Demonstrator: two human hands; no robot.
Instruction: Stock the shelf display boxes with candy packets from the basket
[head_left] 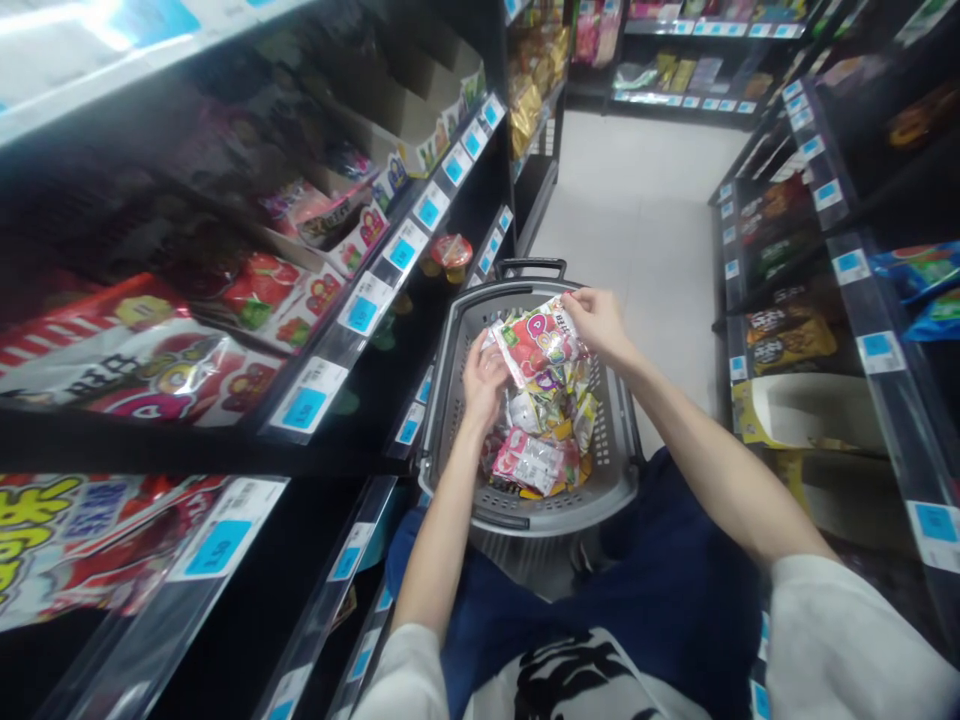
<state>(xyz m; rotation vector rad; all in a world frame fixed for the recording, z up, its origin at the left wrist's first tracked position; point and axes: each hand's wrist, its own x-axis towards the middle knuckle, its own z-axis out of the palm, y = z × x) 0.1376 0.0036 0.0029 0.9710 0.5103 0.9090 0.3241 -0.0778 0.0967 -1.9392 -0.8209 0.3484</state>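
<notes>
A red and white candy packet (534,342) with strawberry pictures is held over a grey shopping basket (540,518). My right hand (598,322) pinches its upper right corner. At the packet's left edge is my left hand (484,378), its fingers curled against the wrapper; the exact grip of the fingertips is partly hidden. Several more snack packets lie in the basket below, among them a pink and white packet (531,460) near the front and yellowish ones around it. The basket stands between my legs, with its black handle (531,268) at the far side.
On the left, a black shelf holds boxes of candy bags (262,290) behind price tags (362,312). Another shelf with snack bags (791,340) and an open yellow carton (814,412) runs along the right. Pale floor (637,200) leads to shelves at the back.
</notes>
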